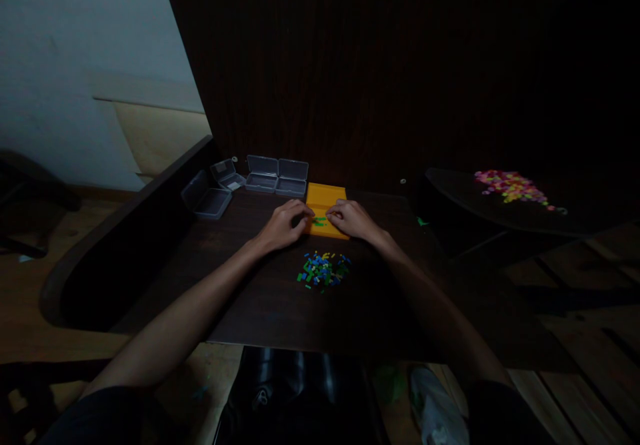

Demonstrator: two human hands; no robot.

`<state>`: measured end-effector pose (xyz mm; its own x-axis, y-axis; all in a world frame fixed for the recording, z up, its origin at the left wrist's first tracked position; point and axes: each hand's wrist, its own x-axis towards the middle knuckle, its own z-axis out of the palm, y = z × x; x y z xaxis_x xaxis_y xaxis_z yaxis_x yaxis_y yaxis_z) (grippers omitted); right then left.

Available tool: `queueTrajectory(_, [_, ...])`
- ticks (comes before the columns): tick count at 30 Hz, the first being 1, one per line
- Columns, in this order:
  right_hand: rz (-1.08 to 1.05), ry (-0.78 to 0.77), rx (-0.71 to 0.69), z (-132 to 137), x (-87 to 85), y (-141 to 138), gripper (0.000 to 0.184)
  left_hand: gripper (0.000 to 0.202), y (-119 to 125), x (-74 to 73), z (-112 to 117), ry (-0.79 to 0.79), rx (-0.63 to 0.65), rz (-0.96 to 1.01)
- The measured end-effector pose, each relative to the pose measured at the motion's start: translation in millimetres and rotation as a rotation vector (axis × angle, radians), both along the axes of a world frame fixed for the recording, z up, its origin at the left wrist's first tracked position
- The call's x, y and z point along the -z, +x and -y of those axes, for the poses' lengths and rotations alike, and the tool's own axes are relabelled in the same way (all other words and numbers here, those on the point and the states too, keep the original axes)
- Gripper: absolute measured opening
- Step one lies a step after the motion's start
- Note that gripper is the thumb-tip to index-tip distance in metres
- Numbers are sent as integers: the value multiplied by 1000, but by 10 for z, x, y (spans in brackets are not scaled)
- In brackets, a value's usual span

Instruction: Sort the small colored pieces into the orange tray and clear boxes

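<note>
A yellow open case (326, 195) lies on the dark wooden table, with several small green pieces (319, 220) in its near part. My left hand (286, 225) rests at the case's left edge, fingers curled in toward the green pieces. From the right side, my right hand (351, 220) reaches over the case with its thumb and fingers drawn together. What either hand pinches is too small and dark to make out. Nearer to me lies a loose pile of small blue, green, yellow and white bricks (324, 270).
Clear plastic boxes with raised lids (277, 185) stand at the back left, another open box (213, 205) beside them. A raised board (125, 232) edges the table's left. Pink and yellow pieces (513, 186) are heaped on a dark surface at right.
</note>
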<state>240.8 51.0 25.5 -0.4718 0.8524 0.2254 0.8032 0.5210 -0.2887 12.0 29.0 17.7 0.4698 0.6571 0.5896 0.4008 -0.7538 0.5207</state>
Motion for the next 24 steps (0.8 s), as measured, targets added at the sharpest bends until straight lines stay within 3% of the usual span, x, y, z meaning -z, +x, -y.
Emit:
queueTrajectory(5, [-108,-38,-114,200,-114,65,18,14,-86,-125,24,-229,189,-117])
queueTrajectory(12, [-88,-269,-373,581,-151,-30,19,18,-161,-188,64,-618,459,-377])
queueTrajectory(19, [-10,-353,-432,668,-145,-72,23,18,-124,-118,59,-607,444,-458])
queueTrajectory(24, [18,-374,-418,641,-146,13,12,12,-134,-125,46,-578,439,-494])
